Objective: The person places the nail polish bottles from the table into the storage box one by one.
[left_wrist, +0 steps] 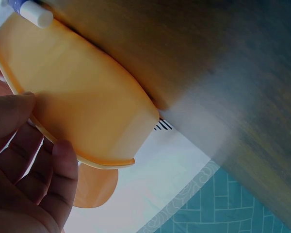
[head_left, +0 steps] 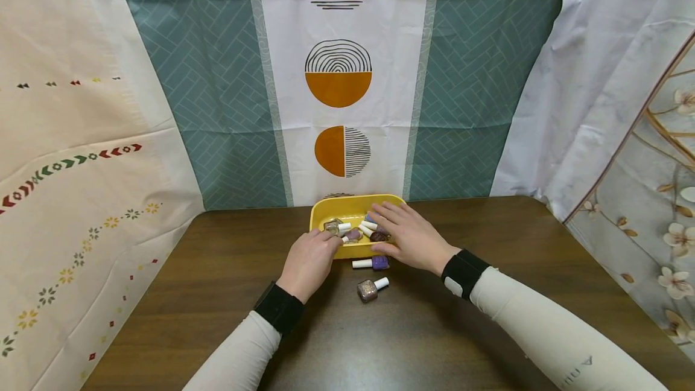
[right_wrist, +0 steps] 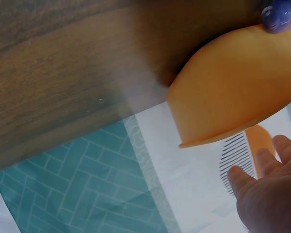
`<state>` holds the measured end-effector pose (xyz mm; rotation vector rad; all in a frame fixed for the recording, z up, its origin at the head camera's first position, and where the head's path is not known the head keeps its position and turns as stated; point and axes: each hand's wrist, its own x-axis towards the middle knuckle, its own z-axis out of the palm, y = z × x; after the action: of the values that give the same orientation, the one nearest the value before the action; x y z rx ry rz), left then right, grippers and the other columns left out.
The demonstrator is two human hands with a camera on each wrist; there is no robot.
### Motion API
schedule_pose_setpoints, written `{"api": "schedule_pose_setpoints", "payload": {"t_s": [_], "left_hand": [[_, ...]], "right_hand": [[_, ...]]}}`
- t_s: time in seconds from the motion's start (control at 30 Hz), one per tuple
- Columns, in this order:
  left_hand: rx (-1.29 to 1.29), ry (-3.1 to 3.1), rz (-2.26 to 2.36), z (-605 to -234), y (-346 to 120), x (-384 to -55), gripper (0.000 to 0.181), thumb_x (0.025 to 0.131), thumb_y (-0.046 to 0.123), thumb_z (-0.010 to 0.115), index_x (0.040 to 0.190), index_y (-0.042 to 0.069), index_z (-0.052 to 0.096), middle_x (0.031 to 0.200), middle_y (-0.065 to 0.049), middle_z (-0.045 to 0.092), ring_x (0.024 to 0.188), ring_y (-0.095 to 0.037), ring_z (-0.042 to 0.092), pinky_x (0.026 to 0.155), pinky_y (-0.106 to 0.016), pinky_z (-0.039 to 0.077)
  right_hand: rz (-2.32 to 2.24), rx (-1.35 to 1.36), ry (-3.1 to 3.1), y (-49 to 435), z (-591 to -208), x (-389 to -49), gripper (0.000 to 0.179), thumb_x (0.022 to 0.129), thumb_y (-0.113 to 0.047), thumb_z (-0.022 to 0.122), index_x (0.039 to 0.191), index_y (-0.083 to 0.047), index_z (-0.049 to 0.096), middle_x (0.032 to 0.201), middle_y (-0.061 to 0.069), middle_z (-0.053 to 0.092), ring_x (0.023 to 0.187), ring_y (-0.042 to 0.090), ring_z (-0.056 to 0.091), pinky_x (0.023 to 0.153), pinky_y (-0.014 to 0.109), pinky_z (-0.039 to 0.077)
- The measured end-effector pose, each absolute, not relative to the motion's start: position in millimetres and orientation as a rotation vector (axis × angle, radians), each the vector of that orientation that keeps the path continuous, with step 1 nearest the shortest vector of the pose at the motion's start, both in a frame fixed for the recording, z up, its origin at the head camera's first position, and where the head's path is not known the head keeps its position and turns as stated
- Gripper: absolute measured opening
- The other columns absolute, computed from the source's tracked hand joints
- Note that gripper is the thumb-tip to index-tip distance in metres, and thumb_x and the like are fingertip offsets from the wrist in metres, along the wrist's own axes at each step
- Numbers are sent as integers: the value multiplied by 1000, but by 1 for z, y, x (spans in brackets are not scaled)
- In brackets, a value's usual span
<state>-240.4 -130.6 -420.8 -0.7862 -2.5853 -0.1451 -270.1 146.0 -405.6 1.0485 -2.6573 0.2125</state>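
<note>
A yellow plastic bin stands near the table's back edge with several nail polish bottles inside, white-capped where their caps show. My left hand holds its near left rim, and in the left wrist view the fingertips lie at the edge of the wall. Over the bin's right side reaches my right hand, fingers spread and fairly straight, holding nothing. In front of the bin a purple nail polish bottle lies on its side. Nearer to me lies a glittery brown nail polish bottle, its white cap pointing right.
The dark wooden table extends to both sides of the bin. Behind it hangs a teal and white curtain with orange half-circles. Patterned cloths hang at the left and right.
</note>
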Motion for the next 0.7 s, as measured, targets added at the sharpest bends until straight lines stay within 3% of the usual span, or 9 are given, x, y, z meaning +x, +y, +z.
{"api": "schedule_pose_setpoints", "payload": {"t_s": [0.7], "left_hand": [[-780, -2561, -137, -423, -130, -241, 19, 93, 12, 91, 111, 13, 83, 105, -2, 81, 91, -22, 70, 88, -37, 62]], "right_hand": [[206, 1187, -2643, 148, -415, -228, 89, 104, -64, 66, 174, -20, 36, 179, 3, 34, 166, 30, 27, 132, 60, 20]]}}
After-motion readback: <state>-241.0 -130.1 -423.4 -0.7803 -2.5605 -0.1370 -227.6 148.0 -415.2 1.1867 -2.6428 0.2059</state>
